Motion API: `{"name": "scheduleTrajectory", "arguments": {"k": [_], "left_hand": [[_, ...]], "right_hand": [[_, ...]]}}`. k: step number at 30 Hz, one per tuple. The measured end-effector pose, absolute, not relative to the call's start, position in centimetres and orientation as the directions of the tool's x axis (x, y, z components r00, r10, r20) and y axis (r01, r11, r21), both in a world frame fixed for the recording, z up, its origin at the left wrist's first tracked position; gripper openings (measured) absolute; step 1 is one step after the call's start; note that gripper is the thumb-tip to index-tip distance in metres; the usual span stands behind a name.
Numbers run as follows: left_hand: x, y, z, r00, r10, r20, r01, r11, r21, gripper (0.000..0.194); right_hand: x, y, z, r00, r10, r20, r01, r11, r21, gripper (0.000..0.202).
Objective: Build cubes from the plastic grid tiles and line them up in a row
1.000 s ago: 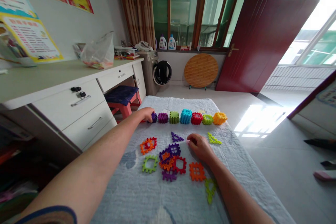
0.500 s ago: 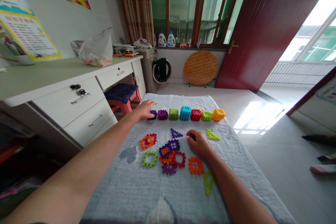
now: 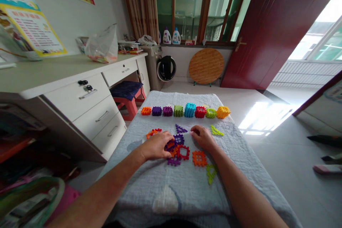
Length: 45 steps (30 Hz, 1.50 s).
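My left hand [image 3: 157, 145] is over the loose plastic building pieces, thumb and fingers apart around a dark purple and orange piece [image 3: 170, 145]. Its palm covers part of the pile. Beside it lie a red square frame [image 3: 186, 152] and a purple piece [image 3: 174, 161]. My right hand [image 3: 204, 137] rests on the cloth with its fingers curled; whatever is under them is hidden. Near it are a purple triangle [image 3: 181, 128], a lime triangle [image 3: 216, 131] and an orange window square [image 3: 199, 159]. Several colour-sorted stacks run in a row behind, from an orange stack [image 3: 146, 110] to a yellow stack [image 3: 223, 112].
A pale blue-grey cloth [image 3: 149, 192] covers the table. To the left stand a white desk [image 3: 72, 96] with drawers and a red stool [image 3: 128, 96]. A round wooden tabletop [image 3: 206, 66] leans against the far wall. A basket [image 3: 53, 196] sits at lower left.
My left hand has left the far left end of the row and come back to the loose pieces. An orange stack now shows at that end. My right hand stays put.
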<state>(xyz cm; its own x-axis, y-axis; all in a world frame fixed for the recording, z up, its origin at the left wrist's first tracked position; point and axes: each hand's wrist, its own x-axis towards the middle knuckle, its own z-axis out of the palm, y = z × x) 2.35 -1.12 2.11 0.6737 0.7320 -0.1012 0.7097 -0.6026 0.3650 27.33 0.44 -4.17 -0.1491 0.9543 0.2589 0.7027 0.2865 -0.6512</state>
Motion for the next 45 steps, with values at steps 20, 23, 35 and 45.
{"name": "scheduleTrajectory", "arguments": {"k": [20,23,35,45], "left_hand": [[0.7,2.8,2.9,0.518,0.844,-0.142,0.671,-0.298,0.679,0.032],[1.1,3.1,2.5,0.519,0.843,-0.144,0.628,-0.262,0.732,0.034],[2.0,4.1,0.9,0.386,0.921,0.049,0.841,-0.373,0.392,0.028],[6.5,0.5,0.9,0.510,0.858,0.067,0.855,-0.514,0.066,0.032]], "right_hand": [[27.3,0.3,-4.1,-0.150,0.957,0.249,0.705,0.280,-0.652,0.018],[27.3,0.4,-4.1,-0.149,0.957,0.247,0.702,0.278,-0.655,0.019],[27.3,0.4,-4.1,-0.152,0.956,0.252,0.698,0.284,-0.657,0.018],[27.3,0.4,-4.0,-0.146,0.956,0.254,0.709,0.280,-0.647,0.018]]}}
